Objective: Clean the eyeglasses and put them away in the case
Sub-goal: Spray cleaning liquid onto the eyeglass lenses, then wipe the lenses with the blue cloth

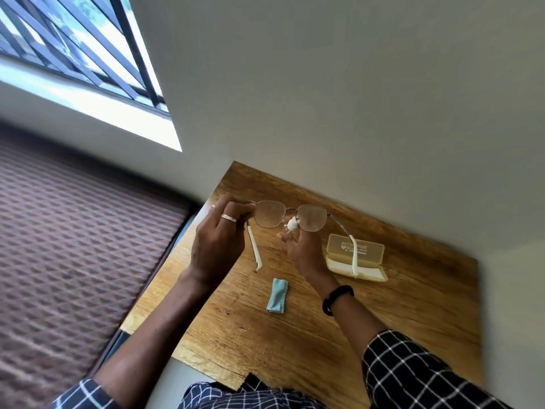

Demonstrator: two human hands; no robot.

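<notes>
Both forearms reach forward with checked sleeves pushed back. The left hand (218, 240) is raised, fingers pinched together, rings on two fingers. The right hand (303, 249) is curled closed beside it, a dark band on its wrist.

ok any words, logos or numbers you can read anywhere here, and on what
Glasses case: a small emblem and a few lines of white print on its open lid, too small and blurred to read.
Eyeglasses, blue cloth, small spray bottle: no text visible.
</notes>
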